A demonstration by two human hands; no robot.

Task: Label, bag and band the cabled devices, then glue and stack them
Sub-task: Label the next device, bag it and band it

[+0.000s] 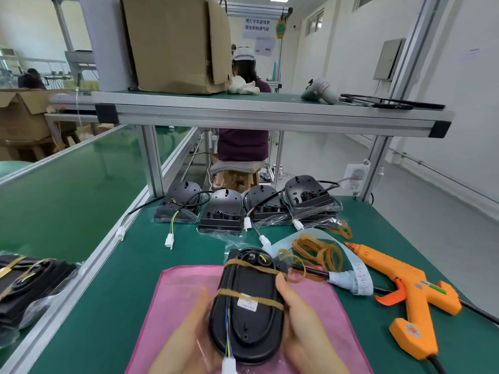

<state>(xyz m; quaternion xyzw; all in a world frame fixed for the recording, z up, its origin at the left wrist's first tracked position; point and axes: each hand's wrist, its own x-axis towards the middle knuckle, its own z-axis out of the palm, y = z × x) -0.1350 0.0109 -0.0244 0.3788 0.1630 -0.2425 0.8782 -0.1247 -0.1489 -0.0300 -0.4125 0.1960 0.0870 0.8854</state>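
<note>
A black cabled device [249,317] in a clear bag lies lengthwise over the pink cloth [175,298]. Two tan rubber bands cross it, and a white label sits on its back. Its coloured wires end in a white plug at the near end. My left hand [186,333] grips its left side, blurred. My right hand [302,322] holds its right side with the thumb by the upper band. Loose rubber bands [318,252] lie on a label strip [359,273] to the right. The orange glue gun [405,290] lies at the right.
Several bagged black devices [221,211] with white connectors stand in a row at the back of the green table [129,265]. More bagged devices [29,282] lie on the conveyor at left. An aluminium shelf frame [243,114] spans overhead. A seated person [243,144] works behind.
</note>
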